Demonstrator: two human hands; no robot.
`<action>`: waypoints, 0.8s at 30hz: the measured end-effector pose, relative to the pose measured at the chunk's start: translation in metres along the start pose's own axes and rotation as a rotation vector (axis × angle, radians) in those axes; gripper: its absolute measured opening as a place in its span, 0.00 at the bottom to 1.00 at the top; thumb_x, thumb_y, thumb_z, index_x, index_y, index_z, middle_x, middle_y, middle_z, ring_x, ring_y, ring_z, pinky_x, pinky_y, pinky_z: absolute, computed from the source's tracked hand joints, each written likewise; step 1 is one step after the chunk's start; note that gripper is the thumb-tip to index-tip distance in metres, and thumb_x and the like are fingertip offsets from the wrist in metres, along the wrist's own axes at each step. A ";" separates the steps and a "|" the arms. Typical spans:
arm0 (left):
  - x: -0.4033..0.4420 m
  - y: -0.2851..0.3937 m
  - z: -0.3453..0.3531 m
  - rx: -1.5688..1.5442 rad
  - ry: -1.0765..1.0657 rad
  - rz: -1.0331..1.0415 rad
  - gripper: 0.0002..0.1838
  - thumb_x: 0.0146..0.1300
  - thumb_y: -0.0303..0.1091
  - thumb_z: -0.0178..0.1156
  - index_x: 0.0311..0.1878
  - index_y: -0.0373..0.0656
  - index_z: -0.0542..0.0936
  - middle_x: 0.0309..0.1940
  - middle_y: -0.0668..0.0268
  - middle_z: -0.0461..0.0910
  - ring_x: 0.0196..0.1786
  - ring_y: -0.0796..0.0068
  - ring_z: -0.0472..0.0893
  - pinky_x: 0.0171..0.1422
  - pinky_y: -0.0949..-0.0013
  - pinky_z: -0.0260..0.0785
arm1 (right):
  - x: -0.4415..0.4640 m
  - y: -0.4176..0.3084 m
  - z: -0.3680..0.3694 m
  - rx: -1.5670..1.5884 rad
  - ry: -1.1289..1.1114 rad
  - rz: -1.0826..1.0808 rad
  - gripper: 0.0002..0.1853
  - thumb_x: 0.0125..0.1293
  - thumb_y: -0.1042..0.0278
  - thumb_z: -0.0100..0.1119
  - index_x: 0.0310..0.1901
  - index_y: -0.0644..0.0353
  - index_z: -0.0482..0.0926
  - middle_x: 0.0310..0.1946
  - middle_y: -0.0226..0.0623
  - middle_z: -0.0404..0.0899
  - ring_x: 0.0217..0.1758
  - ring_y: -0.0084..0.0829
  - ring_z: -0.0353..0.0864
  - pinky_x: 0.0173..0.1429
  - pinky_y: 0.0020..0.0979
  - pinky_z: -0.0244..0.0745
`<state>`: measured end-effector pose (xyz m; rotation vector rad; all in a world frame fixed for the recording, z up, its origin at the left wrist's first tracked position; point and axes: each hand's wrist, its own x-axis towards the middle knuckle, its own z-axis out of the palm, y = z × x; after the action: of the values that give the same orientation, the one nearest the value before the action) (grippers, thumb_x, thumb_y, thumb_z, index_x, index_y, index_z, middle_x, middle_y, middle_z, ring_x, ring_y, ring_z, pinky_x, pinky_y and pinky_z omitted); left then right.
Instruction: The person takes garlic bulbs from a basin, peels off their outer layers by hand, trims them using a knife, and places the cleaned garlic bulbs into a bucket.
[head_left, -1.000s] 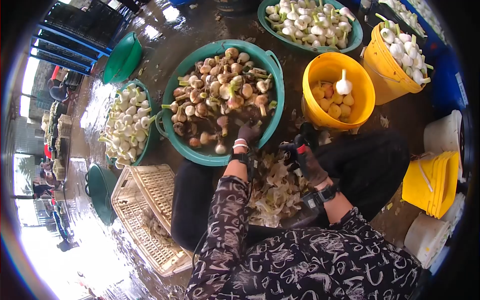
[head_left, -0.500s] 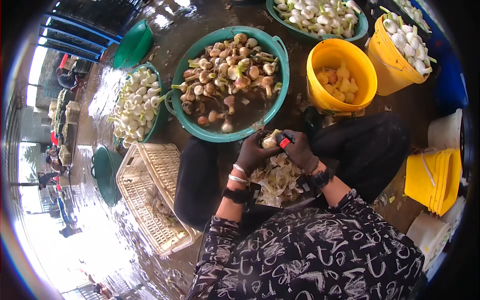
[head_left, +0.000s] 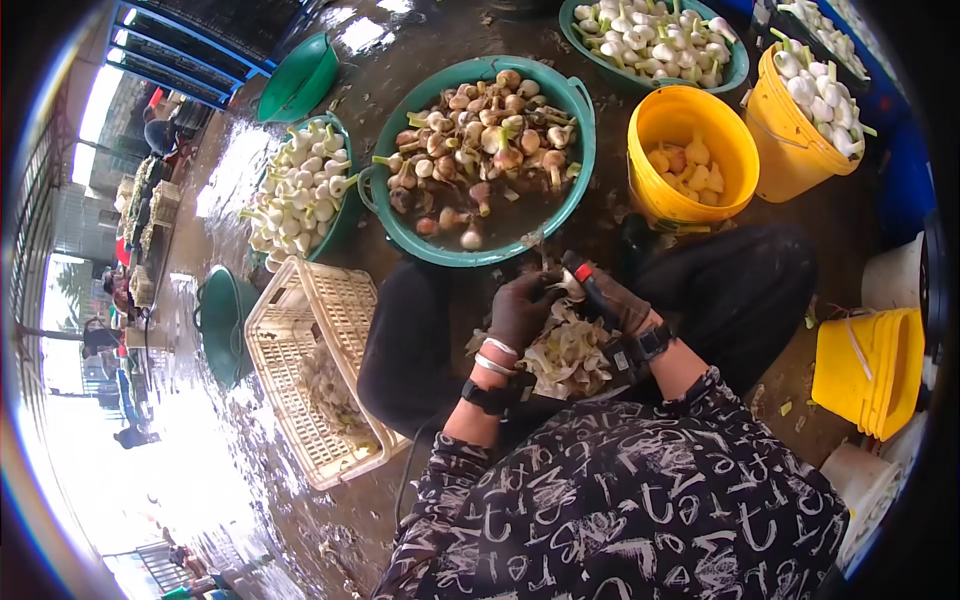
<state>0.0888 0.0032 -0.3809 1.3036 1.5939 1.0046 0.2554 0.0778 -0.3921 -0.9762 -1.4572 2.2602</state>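
Note:
My gloved left hand (head_left: 524,308) is closed on a garlic bulb (head_left: 571,287), in front of the big green tub. In my gloved right hand (head_left: 618,298) is a tool with a black and red handle (head_left: 584,273), close against the bulb; its working end cannot be made out. Under both hands, between my legs, lies a heap of papery garlic skins (head_left: 568,358). Just beyond, the green tub (head_left: 478,258) holds unpeeled, brownish garlic bulbs (head_left: 500,135) in murky water.
A yellow bucket (head_left: 640,150) with some peeled bulbs stands right of the tub, beside another yellow bucket (head_left: 775,165) heaped with white garlic. Left are a tipped cream crate (head_left: 275,325) and an empty green basin (head_left: 225,330). Stacked yellow buckets (head_left: 865,370) lie at right.
Both hands have turned and drawn slightly apart, and the red part of the tool handle shows more. The bulb is now lower in my fingers. The whole view has shifted a little.

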 end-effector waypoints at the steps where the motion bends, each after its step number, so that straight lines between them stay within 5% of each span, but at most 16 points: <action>1: 0.000 0.002 -0.002 0.043 0.025 -0.005 0.14 0.57 0.30 0.65 0.46 0.38 0.80 0.36 0.68 0.81 0.36 0.81 0.79 0.42 0.76 0.73 | -0.001 -0.007 0.003 -0.069 -0.002 -0.013 0.26 0.67 0.43 0.48 0.51 0.59 0.71 0.32 0.24 0.73 0.28 0.15 0.68 0.27 0.21 0.64; 3: 0.000 0.002 -0.005 0.085 0.047 -0.010 0.12 0.59 0.31 0.63 0.46 0.38 0.80 0.35 0.69 0.81 0.34 0.81 0.78 0.40 0.77 0.73 | 0.004 -0.009 0.002 -0.069 -0.052 -0.047 0.22 0.64 0.53 0.55 0.54 0.59 0.70 0.39 0.26 0.73 0.36 0.17 0.71 0.36 0.21 0.68; 4: 0.000 0.002 -0.009 -0.178 0.028 -0.218 0.12 0.61 0.32 0.61 0.46 0.38 0.80 0.36 0.69 0.81 0.34 0.80 0.78 0.40 0.77 0.72 | 0.005 -0.010 0.003 -0.070 -0.101 -0.077 0.23 0.62 0.62 0.61 0.56 0.59 0.70 0.45 0.27 0.73 0.44 0.19 0.73 0.45 0.21 0.72; 5: 0.000 0.001 -0.012 -0.441 0.010 -0.425 0.11 0.64 0.33 0.58 0.46 0.38 0.80 0.37 0.69 0.80 0.34 0.80 0.78 0.39 0.77 0.72 | 0.002 -0.010 0.003 -0.070 -0.100 -0.077 0.23 0.62 0.62 0.61 0.56 0.59 0.70 0.45 0.27 0.73 0.44 0.19 0.73 0.45 0.21 0.72; 8: -0.004 0.003 -0.012 -0.764 0.122 -0.413 0.15 0.63 0.39 0.59 0.47 0.38 0.79 0.36 0.69 0.80 0.33 0.81 0.78 0.34 0.79 0.70 | 0.003 -0.008 0.003 0.180 -0.206 -0.265 0.30 0.55 0.67 0.66 0.61 0.59 0.67 0.48 0.30 0.73 0.50 0.23 0.72 0.54 0.25 0.69; 10: -0.006 0.002 -0.013 -0.732 0.122 -0.413 0.14 0.65 0.38 0.57 0.48 0.39 0.79 0.37 0.69 0.79 0.35 0.81 0.77 0.35 0.78 0.70 | 0.018 0.013 0.001 -0.592 0.139 -0.679 0.33 0.50 0.69 0.68 0.61 0.54 0.69 0.51 0.35 0.72 0.55 0.32 0.70 0.60 0.30 0.66; 13: -0.008 0.003 -0.017 -0.667 0.114 -0.417 0.14 0.67 0.38 0.54 0.49 0.39 0.78 0.40 0.70 0.78 0.39 0.81 0.76 0.38 0.78 0.70 | -0.001 -0.018 0.019 -1.010 0.292 -0.779 0.29 0.46 0.69 0.66 0.55 0.52 0.75 0.54 0.42 0.71 0.55 0.43 0.69 0.61 0.40 0.65; 17: -0.005 0.004 -0.021 -0.703 0.139 -0.476 0.14 0.66 0.39 0.56 0.46 0.39 0.79 0.37 0.71 0.78 0.37 0.81 0.76 0.39 0.79 0.69 | 0.001 -0.018 0.024 -1.014 0.298 -0.788 0.23 0.45 0.71 0.63 0.47 0.52 0.80 0.50 0.44 0.73 0.53 0.45 0.70 0.57 0.40 0.67; 20: -0.007 0.001 -0.018 -0.787 0.152 -0.359 0.13 0.63 0.40 0.59 0.42 0.40 0.79 0.35 0.72 0.78 0.37 0.82 0.76 0.40 0.79 0.68 | 0.008 -0.009 0.025 -0.870 0.428 -0.758 0.14 0.50 0.70 0.61 0.41 0.56 0.81 0.40 0.39 0.77 0.42 0.36 0.75 0.46 0.35 0.71; 22: -0.013 0.003 -0.017 -0.858 0.164 -0.276 0.12 0.62 0.40 0.60 0.40 0.40 0.79 0.34 0.72 0.78 0.37 0.82 0.75 0.41 0.78 0.68 | 0.019 0.010 0.011 0.217 0.409 -0.146 0.09 0.57 0.67 0.59 0.39 0.57 0.80 0.31 0.29 0.77 0.36 0.24 0.75 0.44 0.27 0.72; 24: -0.024 0.011 -0.029 -0.623 -0.160 -0.174 0.09 0.62 0.36 0.61 0.39 0.40 0.80 0.34 0.72 0.79 0.40 0.83 0.76 0.47 0.76 0.69 | 0.021 0.027 -0.004 0.286 0.312 -0.130 0.08 0.64 0.65 0.53 0.38 0.57 0.79 0.30 0.25 0.76 0.35 0.18 0.74 0.42 0.22 0.70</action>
<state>0.0682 -0.0213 -0.3586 0.7800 1.1181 1.1337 0.2464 0.0801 -0.4251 -1.0502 -1.0056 2.0398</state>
